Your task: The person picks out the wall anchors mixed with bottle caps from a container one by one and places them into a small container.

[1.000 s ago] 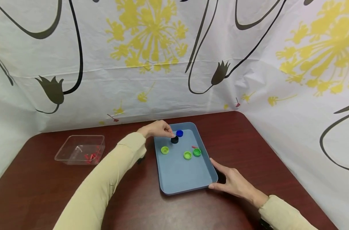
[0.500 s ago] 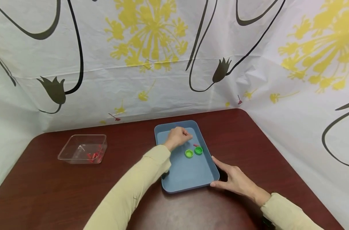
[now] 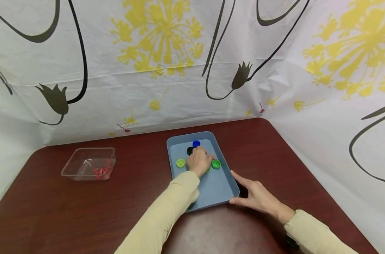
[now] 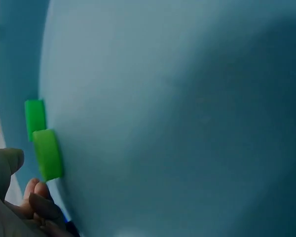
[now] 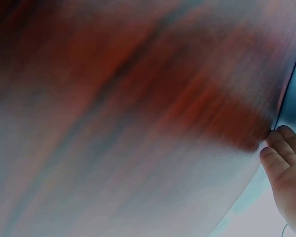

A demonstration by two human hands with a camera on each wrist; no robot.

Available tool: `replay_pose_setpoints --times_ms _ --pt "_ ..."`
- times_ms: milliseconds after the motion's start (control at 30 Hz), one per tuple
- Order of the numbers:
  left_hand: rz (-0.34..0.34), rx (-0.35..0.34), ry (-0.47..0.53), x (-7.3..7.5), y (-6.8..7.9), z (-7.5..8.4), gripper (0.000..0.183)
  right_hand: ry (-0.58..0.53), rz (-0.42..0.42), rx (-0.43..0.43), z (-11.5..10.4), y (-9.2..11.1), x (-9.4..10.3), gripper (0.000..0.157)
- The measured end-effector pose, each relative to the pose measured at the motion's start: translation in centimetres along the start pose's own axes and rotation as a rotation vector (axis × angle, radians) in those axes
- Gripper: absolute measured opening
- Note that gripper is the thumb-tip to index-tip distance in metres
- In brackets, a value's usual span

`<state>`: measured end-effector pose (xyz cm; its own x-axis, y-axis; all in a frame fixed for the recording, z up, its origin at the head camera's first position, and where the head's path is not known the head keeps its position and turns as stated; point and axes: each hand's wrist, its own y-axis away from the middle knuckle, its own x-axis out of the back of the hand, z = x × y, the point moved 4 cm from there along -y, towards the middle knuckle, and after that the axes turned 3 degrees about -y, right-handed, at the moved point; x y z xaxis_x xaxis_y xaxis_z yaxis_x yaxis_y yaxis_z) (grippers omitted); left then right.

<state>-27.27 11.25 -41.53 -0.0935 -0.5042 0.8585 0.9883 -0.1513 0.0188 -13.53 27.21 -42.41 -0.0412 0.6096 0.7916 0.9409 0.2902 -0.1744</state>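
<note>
My left hand (image 3: 199,162) is low over the blue-grey tray (image 3: 218,190), fingers bent downward. In the left wrist view its thumb and fingers stand apart, close to a lime bottle cap (image 4: 48,155) and a green bottle cap (image 4: 35,120). The lime cap (image 3: 208,170) is mostly hidden by the hand in the head view. A small red piece (image 3: 215,158) shows by the thumb, near the green cap (image 3: 216,164). My right hand (image 3: 259,195) rests at the tray's near right corner, thumb on the front wall and straight fingers along the right side.
In the tray also lie a blue cap (image 3: 196,143), a black cap (image 3: 190,151) and another lime cap (image 3: 180,163). A clear plastic container (image 3: 76,165) with red pieces (image 3: 101,172) stands on the left of the dark table (image 3: 53,204). A patterned sheet (image 3: 179,102) hangs behind.
My left hand has left the black cap at the tray's upper left, swung right across the tray, and now sits over the nearer lime cap. The right hand stays at the corner.
</note>
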Motion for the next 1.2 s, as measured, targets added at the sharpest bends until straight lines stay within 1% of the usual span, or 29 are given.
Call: replay_pose_setpoints --times_ms 100,200,333,667,1033,1200 --pt "0.023 0.005 -0.05 -0.4 0.1 -0.1 0.03 -0.006 -0.003 0.006 0.0 0.0 0.0 0.085" --pt "0.029 0.014 -0.076 -0.6 0.1 -0.1 0.03 -0.001 -0.004 0.009 0.0 -0.1 0.1 0.086" --pt "0.036 0.016 -0.072 -0.7 0.3 0.0 0.034 0.003 -0.001 0.01 0.0 0.0 0.2 0.086" --pt "0.068 0.067 -0.117 -1.1 0.9 0.4 0.056 0.011 -0.009 0.003 0.0 0.0 0.1 0.086" --pt "0.068 0.091 -0.168 -1.8 0.6 0.3 0.056 -0.007 -0.028 0.0 0.0 0.0 0.1 0.085" --pt "0.07 0.097 -0.177 -2.0 0.6 0.4 0.053 0.003 -0.014 0.007 -0.1 0.0 0.2 0.085"
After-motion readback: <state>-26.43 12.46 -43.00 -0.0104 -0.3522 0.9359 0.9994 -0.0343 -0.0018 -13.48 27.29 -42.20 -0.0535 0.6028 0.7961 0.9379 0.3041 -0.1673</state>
